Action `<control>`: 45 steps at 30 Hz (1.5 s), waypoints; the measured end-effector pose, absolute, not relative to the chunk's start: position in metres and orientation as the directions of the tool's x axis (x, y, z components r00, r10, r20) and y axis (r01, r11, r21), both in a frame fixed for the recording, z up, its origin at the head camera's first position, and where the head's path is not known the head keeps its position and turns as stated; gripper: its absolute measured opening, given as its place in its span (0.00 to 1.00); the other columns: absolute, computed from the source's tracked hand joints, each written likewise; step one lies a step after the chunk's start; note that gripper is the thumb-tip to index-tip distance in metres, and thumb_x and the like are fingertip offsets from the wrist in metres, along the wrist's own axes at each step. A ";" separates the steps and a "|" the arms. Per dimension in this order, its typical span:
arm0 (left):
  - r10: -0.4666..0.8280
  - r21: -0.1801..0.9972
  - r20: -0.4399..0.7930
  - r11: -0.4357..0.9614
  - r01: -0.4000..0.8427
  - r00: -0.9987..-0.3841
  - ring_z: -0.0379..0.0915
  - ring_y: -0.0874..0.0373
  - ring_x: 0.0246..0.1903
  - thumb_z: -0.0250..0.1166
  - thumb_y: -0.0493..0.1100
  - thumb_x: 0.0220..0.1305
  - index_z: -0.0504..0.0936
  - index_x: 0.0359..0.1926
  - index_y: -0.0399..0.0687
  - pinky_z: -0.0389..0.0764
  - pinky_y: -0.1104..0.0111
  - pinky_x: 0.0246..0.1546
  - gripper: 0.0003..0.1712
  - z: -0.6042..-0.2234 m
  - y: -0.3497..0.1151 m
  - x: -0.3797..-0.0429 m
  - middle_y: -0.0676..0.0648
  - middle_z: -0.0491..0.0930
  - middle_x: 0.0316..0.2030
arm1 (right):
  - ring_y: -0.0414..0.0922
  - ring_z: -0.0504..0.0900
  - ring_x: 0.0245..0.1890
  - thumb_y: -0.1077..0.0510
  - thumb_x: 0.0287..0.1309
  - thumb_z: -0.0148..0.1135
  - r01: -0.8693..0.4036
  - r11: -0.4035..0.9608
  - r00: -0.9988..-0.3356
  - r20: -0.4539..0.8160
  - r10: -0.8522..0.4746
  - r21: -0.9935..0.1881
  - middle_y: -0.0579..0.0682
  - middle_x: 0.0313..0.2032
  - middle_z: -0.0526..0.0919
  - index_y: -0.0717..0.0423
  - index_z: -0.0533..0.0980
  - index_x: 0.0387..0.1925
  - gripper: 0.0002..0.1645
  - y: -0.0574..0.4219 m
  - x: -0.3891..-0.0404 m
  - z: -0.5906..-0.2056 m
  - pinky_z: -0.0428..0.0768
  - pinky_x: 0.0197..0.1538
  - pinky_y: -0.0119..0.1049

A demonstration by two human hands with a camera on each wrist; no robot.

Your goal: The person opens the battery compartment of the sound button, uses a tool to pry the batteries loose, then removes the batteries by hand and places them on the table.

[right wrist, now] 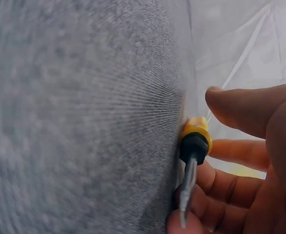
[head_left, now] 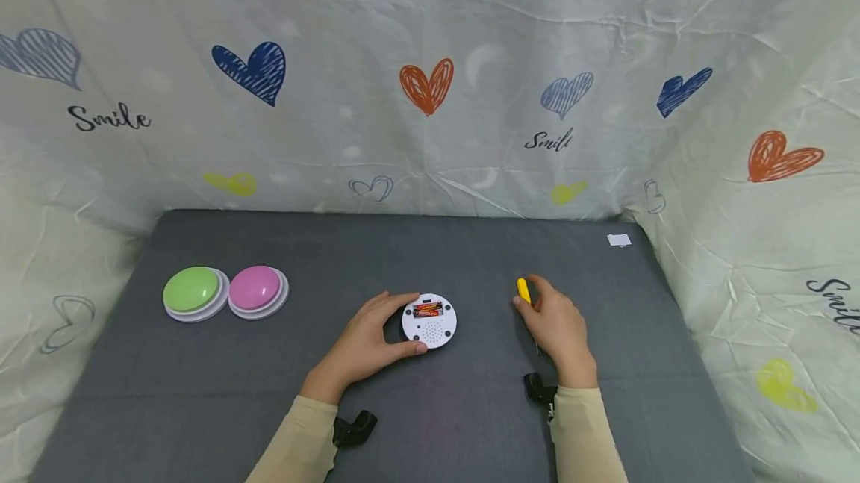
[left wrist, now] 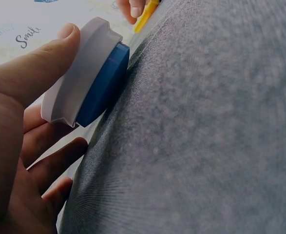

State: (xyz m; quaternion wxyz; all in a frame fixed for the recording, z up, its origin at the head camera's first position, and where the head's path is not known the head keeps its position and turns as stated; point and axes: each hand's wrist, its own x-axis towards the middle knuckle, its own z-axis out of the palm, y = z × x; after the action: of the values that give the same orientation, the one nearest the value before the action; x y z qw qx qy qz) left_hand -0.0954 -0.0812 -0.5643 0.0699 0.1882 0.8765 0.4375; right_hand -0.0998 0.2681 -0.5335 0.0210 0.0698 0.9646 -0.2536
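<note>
My left hand [head_left: 366, 341] holds a round push button [head_left: 431, 332] by its rim, thumb at the near side and fingers at the far side. The button is upside down: its white underside faces up, with orange-and-black batteries [head_left: 428, 310] in an uncovered compartment. In the left wrist view its blue dome [left wrist: 104, 85] faces the table. My right hand [head_left: 556, 322] is around a screwdriver [head_left: 523, 290] with a yellow handle, low at the table. In the right wrist view the thumb [right wrist: 240, 107] stands apart from the handle, while other fingers lie beside it; the metal shaft points toward the wrist.
At the left stand a green push button [head_left: 191, 289] and a pink push button [head_left: 255, 287], both on white bases, side by side. A small white piece [head_left: 619, 240] lies near the far right corner of the grey table [head_left: 430, 423]. A printed curtain [head_left: 336, 95] hangs behind.
</note>
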 end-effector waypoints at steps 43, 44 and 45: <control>0.463 0.778 0.115 0.508 0.369 -0.879 0.64 0.40 0.79 0.84 0.62 0.59 0.74 0.81 0.54 0.59 0.41 0.80 0.53 -0.564 -0.085 -0.097 0.49 0.79 0.72 | 0.50 0.78 0.51 0.54 0.70 0.78 -0.473 0.737 -0.871 0.384 -0.307 -0.483 0.51 0.53 0.82 0.49 0.90 0.53 0.13 0.134 -0.075 -0.532 0.84 0.48 0.46; 0.463 0.778 0.118 0.507 0.372 -0.878 0.64 0.40 0.78 0.84 0.62 0.59 0.74 0.81 0.53 0.58 0.41 0.81 0.53 -0.564 -0.085 -0.097 0.49 0.79 0.72 | 0.50 0.78 0.51 0.54 0.70 0.77 -0.472 0.739 -0.871 0.383 -0.308 -0.481 0.52 0.53 0.82 0.49 0.90 0.54 0.13 0.134 -0.076 -0.532 0.84 0.48 0.46; 0.463 0.779 0.119 0.505 0.371 -0.879 0.64 0.40 0.78 0.84 0.62 0.59 0.74 0.81 0.53 0.58 0.41 0.81 0.53 -0.564 -0.085 -0.097 0.49 0.79 0.72 | 0.50 0.78 0.51 0.54 0.70 0.77 -0.472 0.741 -0.872 0.379 -0.310 -0.478 0.52 0.53 0.82 0.49 0.90 0.54 0.14 0.133 -0.076 -0.531 0.84 0.47 0.46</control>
State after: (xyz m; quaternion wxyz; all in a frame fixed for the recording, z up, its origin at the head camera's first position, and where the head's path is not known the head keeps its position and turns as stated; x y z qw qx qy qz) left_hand -0.0968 -0.0852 -0.5639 0.0526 0.2407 0.8659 0.4353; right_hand -0.0763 0.1330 -0.5312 -0.1389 -0.2118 0.9226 -0.2909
